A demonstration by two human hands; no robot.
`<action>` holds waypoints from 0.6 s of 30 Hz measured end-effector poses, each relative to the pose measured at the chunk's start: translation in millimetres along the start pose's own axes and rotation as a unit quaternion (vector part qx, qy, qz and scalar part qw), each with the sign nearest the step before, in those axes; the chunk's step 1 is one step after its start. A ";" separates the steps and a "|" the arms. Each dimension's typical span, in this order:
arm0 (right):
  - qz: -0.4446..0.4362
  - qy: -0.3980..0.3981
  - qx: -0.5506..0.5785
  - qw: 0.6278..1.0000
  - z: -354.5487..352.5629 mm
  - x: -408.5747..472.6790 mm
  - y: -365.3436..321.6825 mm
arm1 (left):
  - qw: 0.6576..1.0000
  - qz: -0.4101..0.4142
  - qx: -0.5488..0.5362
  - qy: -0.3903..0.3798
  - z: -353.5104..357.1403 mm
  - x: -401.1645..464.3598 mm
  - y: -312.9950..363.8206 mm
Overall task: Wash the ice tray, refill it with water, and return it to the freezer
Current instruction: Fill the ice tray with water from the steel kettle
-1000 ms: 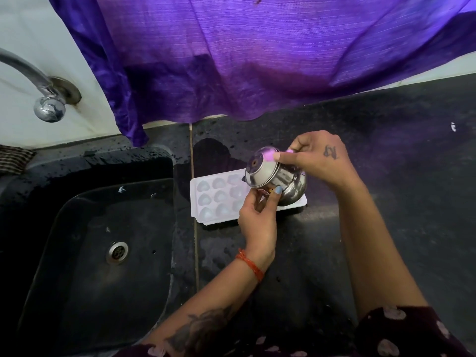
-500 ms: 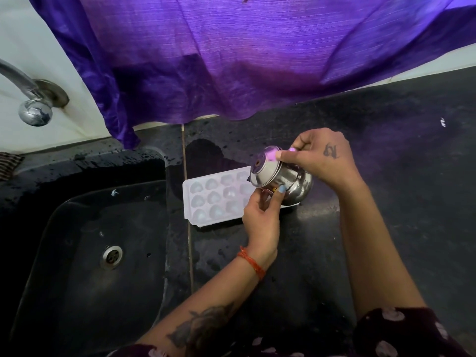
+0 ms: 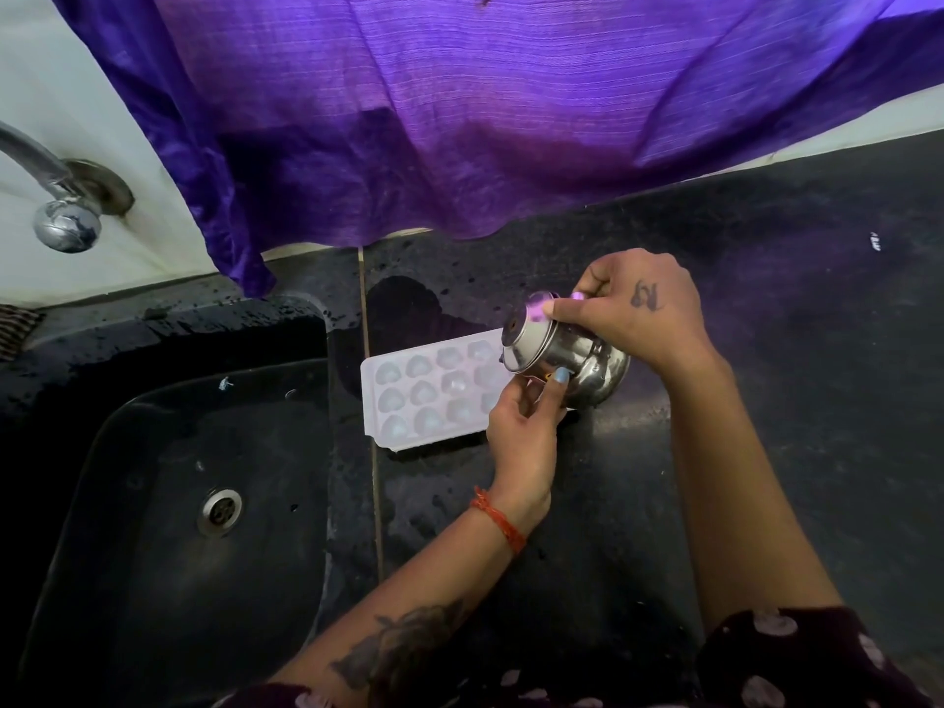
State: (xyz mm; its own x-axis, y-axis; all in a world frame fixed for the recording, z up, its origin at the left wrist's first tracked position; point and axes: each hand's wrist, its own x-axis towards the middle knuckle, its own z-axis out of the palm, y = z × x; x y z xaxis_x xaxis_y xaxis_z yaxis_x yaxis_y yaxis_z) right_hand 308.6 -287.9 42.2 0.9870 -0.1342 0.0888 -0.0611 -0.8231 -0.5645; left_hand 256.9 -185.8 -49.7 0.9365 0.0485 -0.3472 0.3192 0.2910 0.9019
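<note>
A white ice tray (image 3: 424,396) with heart-shaped cells lies flat on the wet black counter (image 3: 766,401), just right of the sink. Over its right end a small shiny steel pot (image 3: 572,357) is tipped on its side, mouth pointing left. My right hand (image 3: 633,311) grips the pot from above at its rim. My left hand (image 3: 526,426) steadies it from below, thumb and fingertips against its underside. The tray's right end is hidden behind the pot and my left hand. I cannot see whether water is running out.
A black sink (image 3: 168,503) with a round drain (image 3: 219,511) lies at the left. A chrome tap (image 3: 56,206) sticks out of the white wall above it. A purple cloth (image 3: 485,109) hangs over the counter's back edge.
Both hands and the pot keep nearly the same pose over the tray's right end. The view has shifted a little sideways.
</note>
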 end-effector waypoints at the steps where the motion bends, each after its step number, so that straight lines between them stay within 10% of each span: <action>1: 0.001 0.000 0.000 1.000 0.3 0.2 0.4 | 1.000 0.000 0.000 0.000 -0.1 -0.1 -0.1; 18: 0.061 -0.010 0.126 0.990 0.5 1.3 18.4 | 0.998 0.049 0.032 0.010 0.3 4.7 -4.3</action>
State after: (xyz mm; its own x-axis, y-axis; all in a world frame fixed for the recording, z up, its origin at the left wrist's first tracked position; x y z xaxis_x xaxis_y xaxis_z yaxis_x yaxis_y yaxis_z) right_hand 308.8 -302.9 31.5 0.9775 -0.2108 -0.0069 -0.1427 -0.6373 -0.7573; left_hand 260.0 -187.1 -55.1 0.9609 0.0929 -0.2610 0.2356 0.2216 0.9462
